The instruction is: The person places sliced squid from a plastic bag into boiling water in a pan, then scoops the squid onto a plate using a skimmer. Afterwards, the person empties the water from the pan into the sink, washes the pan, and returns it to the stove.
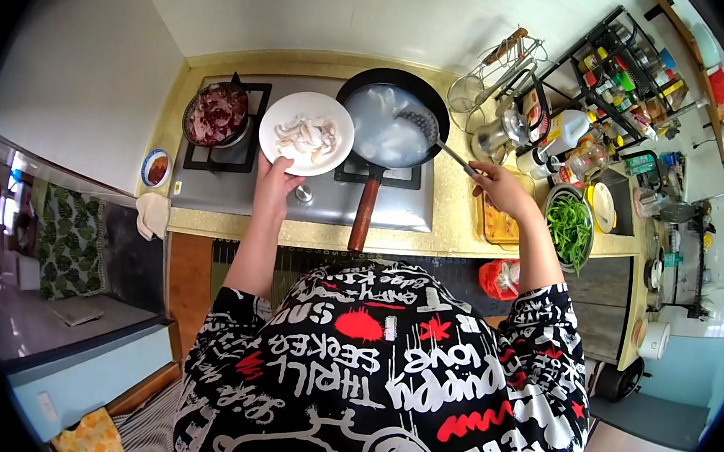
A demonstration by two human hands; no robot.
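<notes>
My left hand grips the near rim of a white plate, which carries pale, sliced pieces of food. The plate is held above the stove, just left of a dark wok with a wooden handle. Cloudy liquid with whitish pieces fills the wok. In my right hand is the handle of a perforated skimmer; its round head dips into the liquid at the wok's right side.
A pan of raw red meat sits on the left burner, beside a small bowl. To the right are a yellowish tray, a bowl of cut green vegetables, a metal pot and a rack of bottles.
</notes>
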